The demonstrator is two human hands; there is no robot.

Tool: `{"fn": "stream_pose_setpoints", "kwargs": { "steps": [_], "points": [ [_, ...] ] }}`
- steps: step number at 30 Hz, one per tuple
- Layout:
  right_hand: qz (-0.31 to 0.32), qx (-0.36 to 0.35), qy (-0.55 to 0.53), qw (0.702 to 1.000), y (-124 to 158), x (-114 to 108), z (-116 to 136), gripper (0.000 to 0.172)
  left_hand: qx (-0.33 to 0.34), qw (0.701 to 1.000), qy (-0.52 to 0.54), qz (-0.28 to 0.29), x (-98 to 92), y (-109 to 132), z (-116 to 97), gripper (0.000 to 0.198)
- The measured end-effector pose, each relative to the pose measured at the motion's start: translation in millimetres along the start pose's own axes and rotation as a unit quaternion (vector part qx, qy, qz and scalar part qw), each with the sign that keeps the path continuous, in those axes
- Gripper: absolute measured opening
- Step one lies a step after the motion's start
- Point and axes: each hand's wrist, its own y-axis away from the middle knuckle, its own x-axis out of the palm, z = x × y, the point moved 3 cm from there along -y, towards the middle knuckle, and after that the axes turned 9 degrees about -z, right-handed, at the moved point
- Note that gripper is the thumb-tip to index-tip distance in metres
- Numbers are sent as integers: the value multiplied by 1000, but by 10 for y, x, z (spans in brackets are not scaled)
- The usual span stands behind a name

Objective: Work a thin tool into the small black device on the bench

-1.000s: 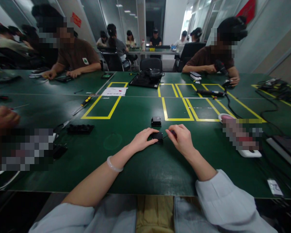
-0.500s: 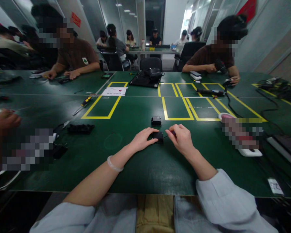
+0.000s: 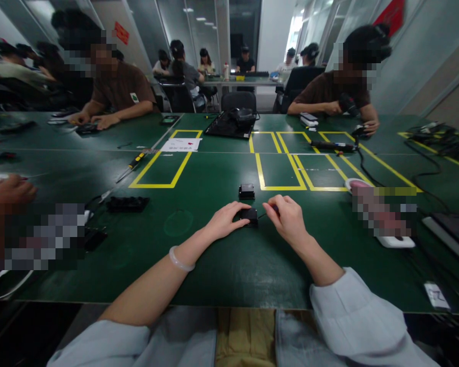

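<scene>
- Green table (image 3: 229,278): fills most of the view, marked with yellow tape (image 3: 151,186).
- Co-workers: one person (image 3: 124,84) across at left, both hands on a dark item on the table; another (image 3: 323,92) across at right, hand around a dark tool.
- Black panel (image 3: 216,128): flat, far side of table, dark bundle on top.
- Left hand (image 3: 226,220): thumb and fingers narrow, holding the box from its left; pale bracelet (image 3: 181,259) on wrist.
- Right hand (image 3: 286,216): fingers pinched around the driver, just right of the box.
- Yellow-black screwdriver (image 3: 136,160): lying near the paper (image 3: 181,145).
- Box (image 3: 250,217): black, on table, partly hidden by left fingers.
- Second box (image 3: 247,190): just beyond it, untouched.
- Driver (image 3: 262,215): thin, dark, pointing at box; can't tell if tip touches.
</scene>
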Motion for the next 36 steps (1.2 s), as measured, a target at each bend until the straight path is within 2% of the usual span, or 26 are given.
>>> {"fn": "stream_pose_setpoints", "kwargs": {
  "steps": [13,19,27,36],
  "points": [
    [-10,0,2,1000,-16,-6,-18,22,3,1000,-1,1,10,-5,5,38],
    [-29,-29,17,999,-36,-17,36,8,1,1000,0,-1,8,-4,1,38],
    [-5,-24,19,1000,-34,-18,29,8,0,1000,0,1,3,-8,-7,38],
    [-15,-20,33,999,-33,3,26,10,0,1000,2,4,-2,-7,-2,38]
  ]
}}
